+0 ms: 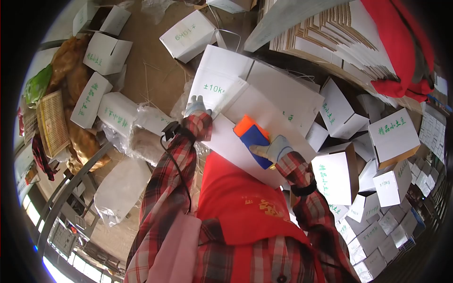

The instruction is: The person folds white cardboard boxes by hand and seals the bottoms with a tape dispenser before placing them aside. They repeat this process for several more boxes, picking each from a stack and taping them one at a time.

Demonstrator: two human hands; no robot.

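Note:
A large white carton (278,94) with green print lies before me, its flaps folded in and a strip of clear tape near its left part. At the carton's left edge rests my left hand (199,107), gloved, with its fingers spread and nothing held. My right hand (273,150), also gloved, is closed round a blue and orange tape dispenser (252,137), which sits against the carton's near side. A red apron (245,198) is just below the carton.
Flattened cartons (330,37) are stacked at the upper right. Several open white boxes (394,134) crowd the right side. Printed boxes (92,100), clear plastic bags (121,188) and a yellow basket (53,123) stand at the left, beside a metal rail (61,188).

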